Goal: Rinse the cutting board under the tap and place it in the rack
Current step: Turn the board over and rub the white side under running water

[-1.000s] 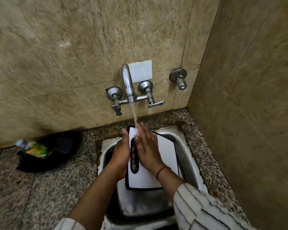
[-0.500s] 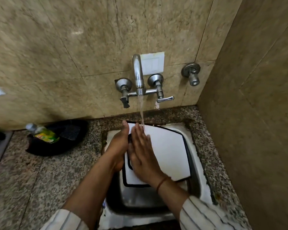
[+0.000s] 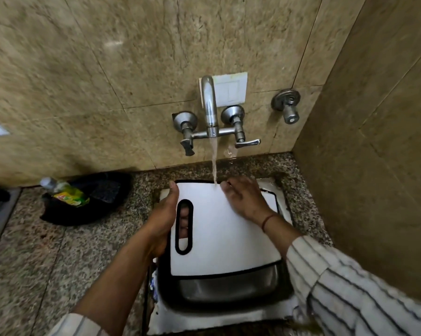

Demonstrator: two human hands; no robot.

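Observation:
A white cutting board (image 3: 219, 238) with a black rim and a black-edged handle slot is held over the steel sink (image 3: 229, 289). My left hand (image 3: 164, 219) grips its left edge, and its fingers show through the slot. My right hand (image 3: 246, 200) lies flat on the board's far right part, fingers spread. Water runs from the chrome tap (image 3: 209, 105) onto the board's far edge, just left of my right fingertips. No rack is in view.
A black pan (image 3: 88, 197) holding a green-labelled bottle (image 3: 64, 191) sits on the granite counter (image 3: 59, 251) to the left. A separate wall valve (image 3: 287, 105) is right of the tap. A tiled wall closes in the right side.
My right hand slid from the handle side across the board to its far right. The board now lies flatter and wider over the sink. The view has shifted.

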